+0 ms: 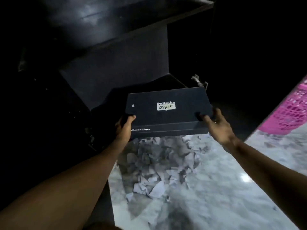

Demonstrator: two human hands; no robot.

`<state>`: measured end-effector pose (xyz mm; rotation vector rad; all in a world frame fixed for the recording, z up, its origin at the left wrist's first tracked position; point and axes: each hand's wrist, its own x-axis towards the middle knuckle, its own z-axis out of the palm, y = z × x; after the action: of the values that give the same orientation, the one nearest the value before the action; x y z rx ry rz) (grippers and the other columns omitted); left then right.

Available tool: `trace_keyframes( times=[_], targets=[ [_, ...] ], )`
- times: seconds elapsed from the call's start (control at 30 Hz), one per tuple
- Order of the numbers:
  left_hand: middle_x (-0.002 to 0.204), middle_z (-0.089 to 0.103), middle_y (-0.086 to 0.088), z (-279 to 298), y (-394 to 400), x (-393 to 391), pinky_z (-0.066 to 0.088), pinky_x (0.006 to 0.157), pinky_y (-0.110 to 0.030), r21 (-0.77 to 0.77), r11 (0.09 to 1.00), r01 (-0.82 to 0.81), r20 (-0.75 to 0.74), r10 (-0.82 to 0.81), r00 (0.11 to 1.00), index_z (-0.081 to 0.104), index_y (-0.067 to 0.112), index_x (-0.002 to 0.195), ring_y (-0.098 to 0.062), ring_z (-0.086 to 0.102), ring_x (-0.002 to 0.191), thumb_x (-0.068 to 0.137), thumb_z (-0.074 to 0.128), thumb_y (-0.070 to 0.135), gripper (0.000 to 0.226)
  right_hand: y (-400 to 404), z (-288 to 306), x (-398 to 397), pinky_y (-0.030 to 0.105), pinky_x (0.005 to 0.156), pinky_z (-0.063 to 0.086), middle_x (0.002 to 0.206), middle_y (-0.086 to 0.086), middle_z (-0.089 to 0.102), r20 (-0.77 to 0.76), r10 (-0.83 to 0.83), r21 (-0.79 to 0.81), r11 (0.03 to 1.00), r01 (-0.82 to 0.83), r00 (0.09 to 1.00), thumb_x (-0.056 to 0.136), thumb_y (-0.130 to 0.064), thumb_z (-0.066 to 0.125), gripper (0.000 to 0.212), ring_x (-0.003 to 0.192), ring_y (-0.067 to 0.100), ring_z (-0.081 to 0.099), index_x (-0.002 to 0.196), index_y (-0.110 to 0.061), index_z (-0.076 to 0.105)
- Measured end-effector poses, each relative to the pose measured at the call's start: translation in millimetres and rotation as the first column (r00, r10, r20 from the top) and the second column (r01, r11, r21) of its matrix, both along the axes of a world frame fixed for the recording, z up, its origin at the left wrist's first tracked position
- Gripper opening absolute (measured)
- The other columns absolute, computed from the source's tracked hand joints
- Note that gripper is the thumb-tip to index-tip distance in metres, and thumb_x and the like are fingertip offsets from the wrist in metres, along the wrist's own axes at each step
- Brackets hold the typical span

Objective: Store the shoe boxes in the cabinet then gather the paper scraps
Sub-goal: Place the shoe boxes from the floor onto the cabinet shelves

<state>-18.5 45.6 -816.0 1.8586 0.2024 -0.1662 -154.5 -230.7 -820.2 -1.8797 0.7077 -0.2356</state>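
Pale marble floor (224, 188) strewn with paper scraps (156, 171) lies below a dark shoe box (167, 113) held at the open black cabinet (116, 75), left hand (123, 127) and right hand (216, 125) gripping its near corners, thumbs on the lid.

Dim room, most of it in deep shadow. Pale marbled floor (216, 188) from 5 to 6 o'clock, glossy, with a bright spot of reflected light (245, 178) toward 4 o'clock. Dark panels and ledges (116, 52) from 10 to 12 o'clock, faintly lit along their edges, details hard to make out. Small metal hinge (199, 80) just above centre, fixed to a dark upright edge. Pink plastic mesh basket (289, 113) at 3 o'clock, standing on the floor, partly cut off by the frame edge and by a dark slanted board (259, 97).
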Motion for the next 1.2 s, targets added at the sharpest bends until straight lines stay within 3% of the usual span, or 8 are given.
trace_keyframes(
  times=[0.17, 0.23, 0.43, 0.53, 0.63, 0.8, 1.03, 1.2],
  targets=[
    [0.108, 0.069, -0.002, -20, 35, 35, 0.047, 0.105, -0.049, -0.019, 0.982, -0.186, 0.036, 0.187, 0.982, 0.069, 0.027, 0.079, -0.032, 0.063, 0.112, 0.078, 0.067, 0.042, 0.015, 16, -30, 95, 0.046, 0.097, 0.059, 0.114, -0.006, 0.077, 0.067, 0.039, 0.136, 0.989, -0.048, 0.997, 0.076, -0.057, 0.080, 0.057, 0.107, 0.020, 0.073, 0.128, -0.038, 0.064],
    [0.102, 0.072, -0.005, -42, 50, 53, 0.050, 0.104, -0.053, -0.060, 0.964, -0.259, 0.009, 0.260, 0.966, 0.070, 0.028, 0.070, -0.036, 0.066, 0.108, 0.064, 0.064, 0.049, 0.023, 29, -42, 126, 0.047, 0.103, 0.056, 0.115, -0.004, 0.074, 0.111, 0.073, 0.171, 0.981, -0.092, 0.991, 0.087, -0.035, 0.080, 0.048, 0.114, 0.024, 0.071, 0.132, -0.027, 0.064],
    [0.102, 0.074, -0.006, -77, 69, 64, 0.052, 0.098, -0.048, -0.025, 0.914, -0.405, -0.009, 0.405, 0.914, 0.074, 0.015, 0.101, -0.029, 0.068, 0.098, 0.049, 0.058, 0.063, 0.073, 58, -79, 194, 0.041, 0.110, 0.051, 0.123, 0.003, 0.069, 0.119, 0.112, 0.179, 0.975, -0.132, 0.987, 0.092, -0.012, 0.075, 0.050, 0.113, 0.018, 0.065, 0.140, -0.012, 0.060],
    [0.110, 0.074, -0.009, -83, 70, 65, 0.050, 0.101, -0.048, 0.022, 0.908, -0.419, -0.027, 0.420, 0.907, 0.075, 0.018, 0.103, -0.031, 0.067, 0.104, 0.057, 0.062, 0.059, 0.063, 67, -99, 214, 0.047, 0.112, 0.049, 0.118, 0.004, 0.067, 0.128, 0.124, 0.197, 0.969, -0.148, 0.984, 0.088, -0.011, 0.077, 0.052, 0.111, 0.022, 0.064, 0.137, -0.013, 0.059],
    [0.120, 0.071, -0.012, -80, 70, 63, 0.046, 0.107, -0.049, 0.101, 0.907, -0.410, 0.007, 0.411, 0.911, 0.071, 0.021, 0.095, -0.032, 0.063, 0.115, 0.079, 0.068, 0.051, 0.034, 66, -126, 235, 0.052, 0.105, 0.054, 0.111, 0.002, 0.076, 0.127, 0.084, 0.168, 0.980, -0.105, 0.988, 0.072, -0.044, 0.078, 0.046, 0.108, 0.029, 0.072, 0.113, -0.031, 0.062],
    [0.130, 0.069, -0.016, -82, 68, 61, 0.042, 0.107, -0.035, 0.140, 0.894, -0.426, 0.046, 0.424, 0.905, 0.069, 0.006, 0.127, -0.034, 0.060, 0.128, 0.096, 0.065, 0.048, 0.053, 90, -88, 223, 0.036, 0.103, 0.052, 0.130, 0.011, 0.071, 0.046, 0.098, 0.121, 0.987, -0.102, 0.994, 0.094, -0.042, 0.073, 0.052, 0.120, 0.031, 0.066, 0.137, -0.018, 0.057],
    [0.168, 0.026, -0.016, -87, 43, 42, 0.017, 0.125, -0.044, 0.200, 0.862, -0.466, -0.060, 0.485, 0.872, 0.024, 0.014, 0.162, -0.034, 0.025, 0.154, 0.100, 0.053, 0.056, 0.081, 83, -65, 193, 0.035, 0.098, 0.047, 0.129, 0.017, 0.067, -0.001, 0.120, -0.045, 0.992, -0.120, 0.993, 0.100, -0.033, 0.064, 0.044, 0.121, 0.037, 0.062, 0.136, -0.008, 0.055],
    [0.150, 0.051, -0.023, -80, 3, 0, 0.039, 0.112, -0.041, 0.451, 0.891, 0.052, -0.283, 0.087, 0.955, 0.051, 0.002, 0.145, -0.038, 0.050, 0.138, 0.106, 0.045, 0.045, 0.059, 60, -49, 125, 0.036, 0.098, 0.047, 0.124, 0.015, 0.072, 0.004, 0.166, -0.130, 0.978, -0.164, 0.986, 0.099, -0.025, 0.064, 0.042, 0.121, 0.039, 0.064, 0.137, -0.011, 0.055]
  ],
)
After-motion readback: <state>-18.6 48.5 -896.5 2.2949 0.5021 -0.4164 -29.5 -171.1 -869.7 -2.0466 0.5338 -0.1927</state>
